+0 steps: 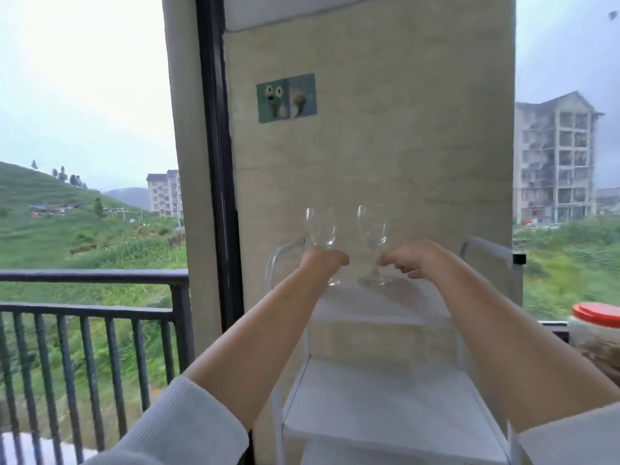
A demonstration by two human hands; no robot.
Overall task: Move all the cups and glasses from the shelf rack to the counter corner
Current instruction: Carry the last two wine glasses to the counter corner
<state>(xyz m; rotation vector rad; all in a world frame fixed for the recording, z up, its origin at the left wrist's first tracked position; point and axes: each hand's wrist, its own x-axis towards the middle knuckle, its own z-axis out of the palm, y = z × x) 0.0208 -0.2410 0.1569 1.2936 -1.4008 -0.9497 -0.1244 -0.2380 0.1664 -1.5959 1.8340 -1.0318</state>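
Observation:
Two clear stemmed wine glasses stand upright on the top level of a white shelf rack (379, 307) against the beige wall. My left hand (323, 261) grips the stem of the left glass (321, 228), hiding most of the stem. My right hand (407, 260) pinches the stem of the right glass (372, 226), whose round foot rests on the top shelf. The lower shelves of the rack that I can see hold nothing.
A clear jar with a red lid (595, 333) stands at the right edge. A dark door frame (219, 196) and a black balcony railing (94, 310) lie to the left. A sticker (287, 97) is on the wall above the rack.

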